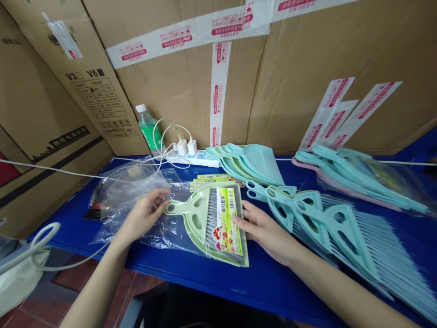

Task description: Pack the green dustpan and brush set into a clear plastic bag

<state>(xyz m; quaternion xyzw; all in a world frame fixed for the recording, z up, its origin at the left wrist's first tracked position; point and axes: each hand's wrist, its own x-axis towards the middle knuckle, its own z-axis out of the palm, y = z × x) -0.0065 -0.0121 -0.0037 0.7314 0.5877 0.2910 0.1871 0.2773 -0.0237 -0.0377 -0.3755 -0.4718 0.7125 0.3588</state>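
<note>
We are pinching the handle tip of the green dustpan set [205,223] with our left hand [145,214], fingers closing on it. Our right hand [268,232] is lying open, fingertips touching the set's right side beside its label card [227,221]. The set is lying near the bench's [211,273] front edge, partly on clear plastic bags [136,191]. Teal brushes [307,218] are fanning out just right of our right hand, and stacked dustpans [252,164] are sitting toward the back edge.

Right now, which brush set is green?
The green brush set, its handle pinched by the left hand, right hand at its label card; the loose brushes beside are teal.
</note>
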